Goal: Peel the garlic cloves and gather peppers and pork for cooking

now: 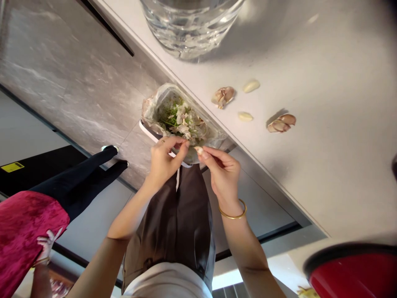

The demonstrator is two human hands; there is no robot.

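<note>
Both my hands are held together over a small bin (149, 131) lined with a clear bag and filled with green scraps and garlic skins (180, 118). My left hand (164, 159) pinches something small I cannot make out. My right hand (221, 171), with a gold bangle at the wrist, pinches a garlic clove (198, 150) at its fingertips. On the pale counter (325, 145) lie two peeled cloves (251, 86) (245, 116) and two unpeeled pieces of garlic (223, 96) (281, 123).
A clear glass bowl (189, 25) stands at the counter's far side. A red pot with a black rim (353, 271) sits at the near right. Another person in a red top and dark trousers (62, 182) stands at the left on the grey tiled floor.
</note>
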